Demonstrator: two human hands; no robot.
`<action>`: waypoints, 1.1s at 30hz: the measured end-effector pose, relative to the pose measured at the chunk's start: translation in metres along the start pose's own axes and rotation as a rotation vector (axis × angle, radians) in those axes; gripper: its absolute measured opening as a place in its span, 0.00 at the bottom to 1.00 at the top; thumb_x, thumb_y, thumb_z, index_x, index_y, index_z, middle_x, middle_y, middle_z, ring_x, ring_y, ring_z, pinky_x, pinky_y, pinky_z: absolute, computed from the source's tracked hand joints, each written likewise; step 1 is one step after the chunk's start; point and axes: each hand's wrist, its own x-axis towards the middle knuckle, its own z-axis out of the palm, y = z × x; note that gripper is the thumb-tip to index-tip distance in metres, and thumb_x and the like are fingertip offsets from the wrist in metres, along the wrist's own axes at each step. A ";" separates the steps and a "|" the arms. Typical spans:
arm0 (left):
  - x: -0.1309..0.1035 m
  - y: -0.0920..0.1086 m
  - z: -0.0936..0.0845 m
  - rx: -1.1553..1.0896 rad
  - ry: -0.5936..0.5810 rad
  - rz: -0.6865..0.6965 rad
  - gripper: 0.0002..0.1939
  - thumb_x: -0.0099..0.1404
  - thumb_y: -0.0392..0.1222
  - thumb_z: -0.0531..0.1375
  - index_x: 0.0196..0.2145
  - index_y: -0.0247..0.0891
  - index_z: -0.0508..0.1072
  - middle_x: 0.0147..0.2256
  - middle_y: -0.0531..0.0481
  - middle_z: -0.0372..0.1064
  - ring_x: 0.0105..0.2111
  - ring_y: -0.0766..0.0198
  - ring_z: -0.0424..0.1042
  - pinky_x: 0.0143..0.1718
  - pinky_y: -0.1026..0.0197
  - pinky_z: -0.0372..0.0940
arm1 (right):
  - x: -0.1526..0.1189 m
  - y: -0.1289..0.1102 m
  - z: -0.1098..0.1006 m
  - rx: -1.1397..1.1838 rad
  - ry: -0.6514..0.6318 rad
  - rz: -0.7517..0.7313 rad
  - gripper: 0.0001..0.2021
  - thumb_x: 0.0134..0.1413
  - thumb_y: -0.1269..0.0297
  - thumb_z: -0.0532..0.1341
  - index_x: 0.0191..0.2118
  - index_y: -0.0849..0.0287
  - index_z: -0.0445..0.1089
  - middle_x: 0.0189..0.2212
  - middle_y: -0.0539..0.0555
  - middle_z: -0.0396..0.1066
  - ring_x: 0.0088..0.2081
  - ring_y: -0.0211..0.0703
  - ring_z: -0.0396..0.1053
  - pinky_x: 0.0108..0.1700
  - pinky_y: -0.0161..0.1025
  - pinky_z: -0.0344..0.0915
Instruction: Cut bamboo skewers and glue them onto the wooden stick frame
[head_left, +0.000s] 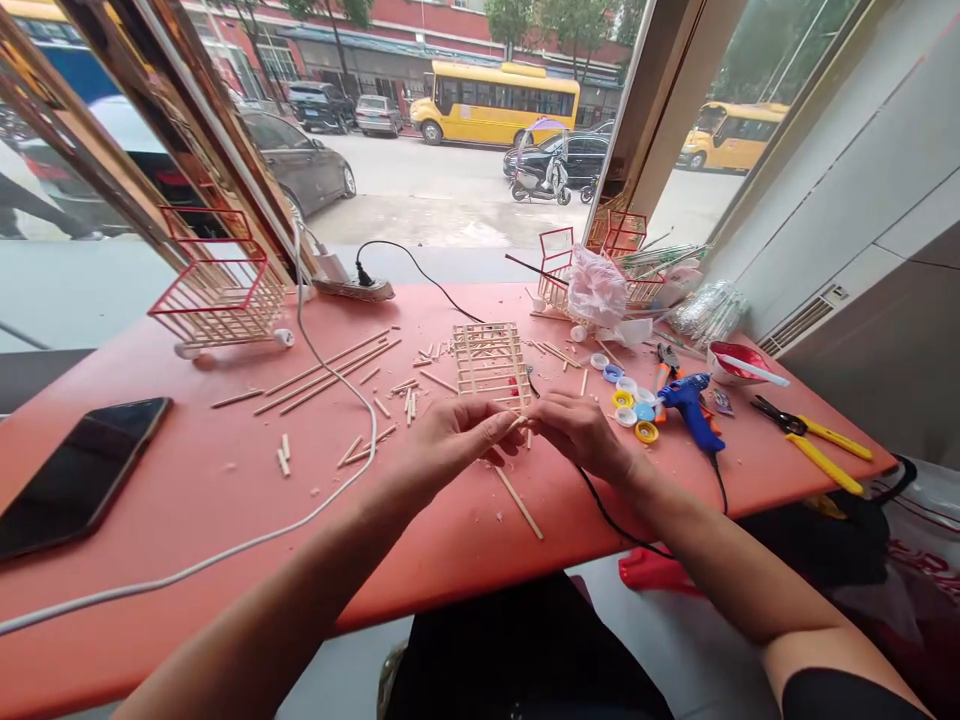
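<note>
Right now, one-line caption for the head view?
Left hand and right hand pinch a small stick before a wooden lattice frame on a red table.

Both forearms are reaching forward, left hand (450,440) and right hand (581,432) meeting, fingers (501,424) pinching together at centre.

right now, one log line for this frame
left hand + right hand: pinching thin wooden stick | wooden stick lattice frame: on red table behind hands | blue glue gun: right

red table (187,480): phone (79,475), sticks (330,372), glue gun (691,405), pliers (814,445).
</note>
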 end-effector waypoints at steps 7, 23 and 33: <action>0.003 -0.001 -0.001 -0.231 -0.007 -0.170 0.24 0.46 0.56 0.77 0.32 0.33 0.82 0.31 0.43 0.80 0.32 0.61 0.77 0.33 0.63 0.69 | -0.002 0.002 -0.002 0.020 -0.006 -0.010 0.07 0.72 0.66 0.58 0.41 0.58 0.72 0.30 0.52 0.71 0.33 0.39 0.65 0.37 0.36 0.62; 0.003 0.006 0.005 -0.026 0.045 -0.150 0.10 0.52 0.45 0.70 0.24 0.36 0.77 0.22 0.50 0.73 0.21 0.68 0.67 0.24 0.65 0.62 | -0.005 0.000 -0.001 0.008 -0.062 -0.023 0.08 0.72 0.64 0.58 0.41 0.57 0.73 0.32 0.53 0.74 0.34 0.39 0.66 0.38 0.36 0.64; 0.005 -0.001 0.002 -0.117 0.018 -0.144 0.10 0.49 0.43 0.71 0.21 0.35 0.76 0.20 0.51 0.73 0.20 0.69 0.65 0.23 0.65 0.61 | -0.006 0.000 0.004 -0.012 -0.044 -0.067 0.09 0.72 0.65 0.57 0.41 0.57 0.73 0.31 0.52 0.73 0.32 0.39 0.66 0.39 0.37 0.64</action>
